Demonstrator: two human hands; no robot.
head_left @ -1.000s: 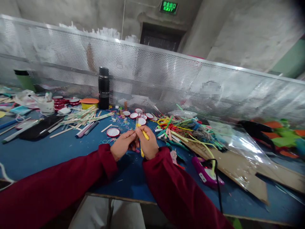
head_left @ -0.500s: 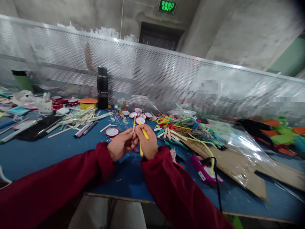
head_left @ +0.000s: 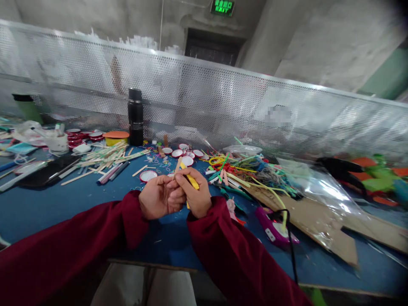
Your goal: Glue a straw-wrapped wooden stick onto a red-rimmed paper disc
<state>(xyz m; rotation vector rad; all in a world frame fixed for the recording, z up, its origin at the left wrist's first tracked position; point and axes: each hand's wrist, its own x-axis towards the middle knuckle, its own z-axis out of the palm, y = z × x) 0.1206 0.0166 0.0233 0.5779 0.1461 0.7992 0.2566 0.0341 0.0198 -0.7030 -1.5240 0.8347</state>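
Observation:
Both of my hands meet above the blue table point(head_left: 95, 212), in front of the round caps. My left hand point(head_left: 162, 197) is closed with its fingertips on a flat wooden craft stick point(head_left: 178, 164), whose upper end points away from me. My right hand point(head_left: 196, 193) is wrapped round a yellow tool point(head_left: 193, 182). Yellow parts of it show above the fingers, beside the stick, and below the hand. The fingers hide most of the tool, so its exact kind is unclear. The stick's lower end is hidden between the hands.
A pile of craft sticks point(head_left: 106, 157), markers point(head_left: 116, 173) and a black bottle point(head_left: 135, 119) stand to the left. Red-rimmed white caps point(head_left: 187, 161) lie ahead. To the right are tangled pipe cleaners point(head_left: 270, 176), cardboard point(head_left: 321, 221) and a purple device point(head_left: 274, 229) with a cable.
My left hand has turned so that its palm and fingers show more. The craft stick now leans further right and shows a wider face. The right hand has barely moved.

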